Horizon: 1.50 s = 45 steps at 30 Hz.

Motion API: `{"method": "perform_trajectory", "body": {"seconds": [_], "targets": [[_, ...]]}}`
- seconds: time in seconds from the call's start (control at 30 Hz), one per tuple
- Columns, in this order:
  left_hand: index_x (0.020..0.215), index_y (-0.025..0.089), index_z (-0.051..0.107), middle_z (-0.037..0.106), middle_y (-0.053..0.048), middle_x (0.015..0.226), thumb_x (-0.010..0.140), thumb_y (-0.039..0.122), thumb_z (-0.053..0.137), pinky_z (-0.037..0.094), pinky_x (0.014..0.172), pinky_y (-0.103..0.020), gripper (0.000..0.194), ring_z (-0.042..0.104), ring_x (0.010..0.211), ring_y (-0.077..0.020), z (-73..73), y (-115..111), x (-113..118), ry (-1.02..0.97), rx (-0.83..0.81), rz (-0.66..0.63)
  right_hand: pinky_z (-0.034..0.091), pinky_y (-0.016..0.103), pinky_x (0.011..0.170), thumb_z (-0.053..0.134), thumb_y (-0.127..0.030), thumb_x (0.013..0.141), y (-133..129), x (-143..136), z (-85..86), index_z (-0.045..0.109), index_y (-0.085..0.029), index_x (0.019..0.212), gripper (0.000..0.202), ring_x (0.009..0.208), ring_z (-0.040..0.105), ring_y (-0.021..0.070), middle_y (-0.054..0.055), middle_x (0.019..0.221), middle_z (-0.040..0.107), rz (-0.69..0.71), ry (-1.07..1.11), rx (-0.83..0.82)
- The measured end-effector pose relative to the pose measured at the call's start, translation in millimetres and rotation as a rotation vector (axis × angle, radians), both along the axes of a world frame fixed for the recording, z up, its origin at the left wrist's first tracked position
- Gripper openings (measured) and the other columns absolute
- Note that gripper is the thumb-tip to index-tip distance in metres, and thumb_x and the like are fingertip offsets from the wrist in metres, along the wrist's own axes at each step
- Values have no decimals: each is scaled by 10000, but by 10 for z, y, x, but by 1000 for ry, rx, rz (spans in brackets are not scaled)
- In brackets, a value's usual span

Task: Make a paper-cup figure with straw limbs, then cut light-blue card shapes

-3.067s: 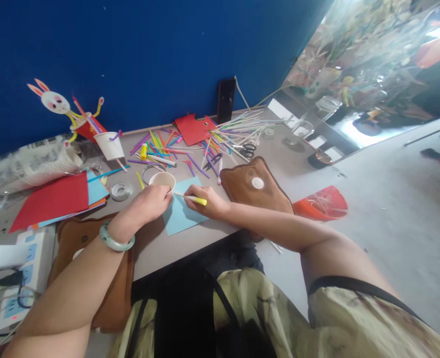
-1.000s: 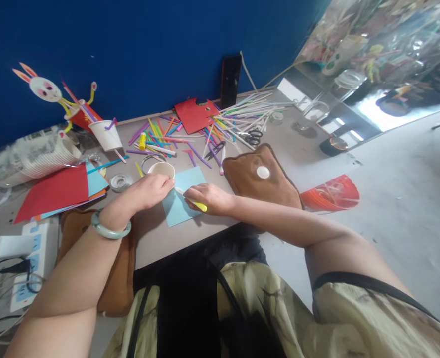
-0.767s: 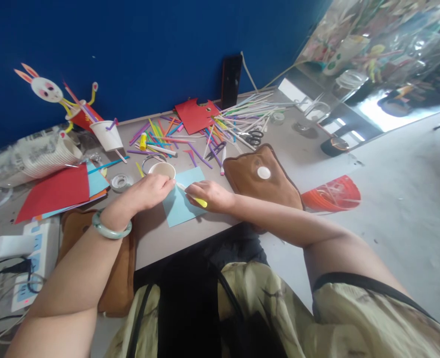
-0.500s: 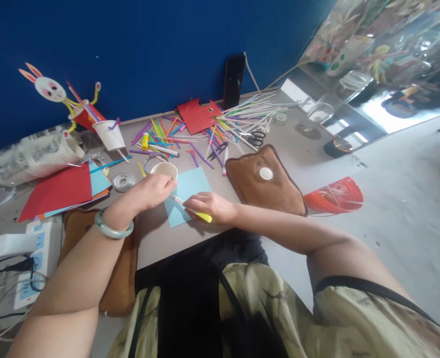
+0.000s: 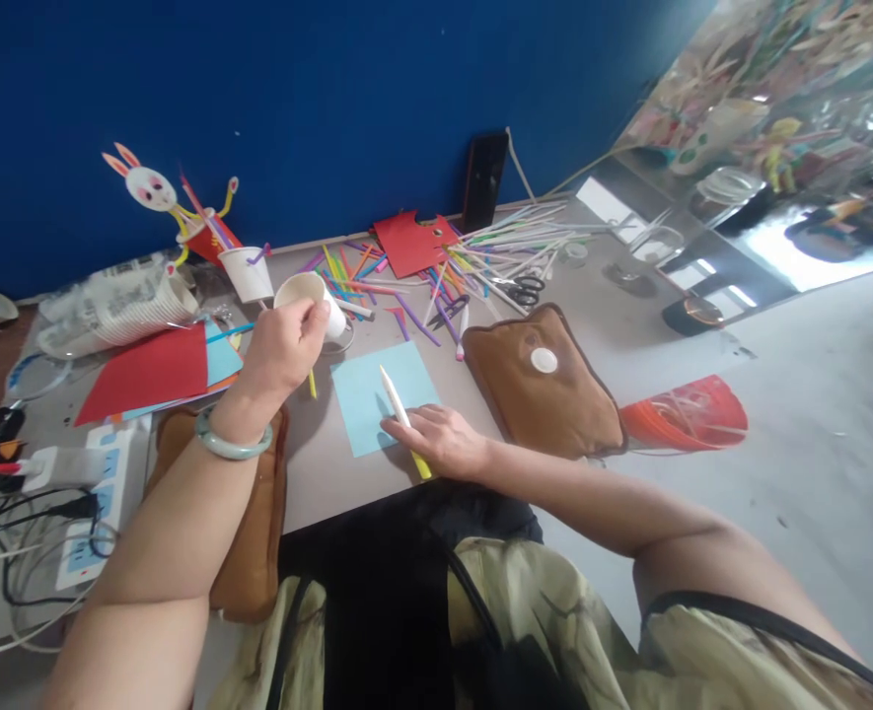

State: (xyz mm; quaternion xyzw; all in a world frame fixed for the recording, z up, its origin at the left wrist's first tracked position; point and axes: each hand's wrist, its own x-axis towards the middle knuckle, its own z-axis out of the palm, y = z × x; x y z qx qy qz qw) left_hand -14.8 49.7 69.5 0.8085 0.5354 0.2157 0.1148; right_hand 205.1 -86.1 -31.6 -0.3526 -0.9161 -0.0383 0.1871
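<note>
My left hand (image 5: 292, 330), with a pale green bangle on its wrist, grips the rim of a white paper cup (image 5: 332, 308). The cup is tilted and held at the left of a light blue sheet of paper (image 5: 354, 399). Over the right part of that sheet, my right hand (image 5: 440, 439) is closed on a white marker (image 5: 394, 397) with a yellow end. The marker's tip points up and away from me, above the paper. Part of its barrel is hidden by my fingers.
Coloured sticks (image 5: 358, 281), scissors (image 5: 521, 289) and cut red paper (image 5: 412, 247) lie at the back. A brown cushion-like pouch (image 5: 510, 365) and an orange cup (image 5: 691, 414) are at right. Stacked paper cups (image 5: 121, 316), a rabbit figure (image 5: 151, 189) and a power strip (image 5: 100, 513) are at left.
My left hand has lifted the cup off the blue sheet and moved it left, tilting it. My right hand has turned the marker more upright, away from the cup.
</note>
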Motion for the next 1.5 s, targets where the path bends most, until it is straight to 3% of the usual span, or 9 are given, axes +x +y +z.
{"method": "perform_trajectory", "body": {"seconds": [0.23,0.63,1.03,1.33,1.5], "targets": [[721,209,496,603,-47,639,983,464,294,390,662,-275,417,581,682,-172,-62,51,-31,-56,27,40,395,288,657,429,-116,945,-13,14,3,464,-140,1215,273,678,568,159,32,773,633,-27,20,-5],[759,206,556,655,-72,670,984,460,301,404,667,-289,425,633,764,-202,-73,69,-39,-74,-35,22,418,273,638,420,-107,936,-46,41,65,492,-151,1167,247,674,592,159,45,778,661,-43,27,-30],[611,209,498,557,-2,433,975,463,398,419,565,-271,455,576,500,-151,-119,11,-38,-343,-33,-93,430,281,640,376,-111,955,-157,113,101,474,-142,1194,260,664,591,160,50,773,645,-42,103,-9],[562,207,461,493,23,375,973,419,412,387,504,-266,465,518,411,-125,-74,-69,3,-318,-79,-132,477,304,694,398,-133,951,-186,136,53,446,-160,1257,311,776,642,192,80,857,678,-78,148,-59],[567,203,450,459,34,362,974,433,406,360,486,-260,469,480,389,-112,-57,-140,41,-311,-186,-175,472,301,667,405,-136,948,-197,136,63,449,-159,1251,307,720,623,188,67,819,667,-83,164,-72]]}}
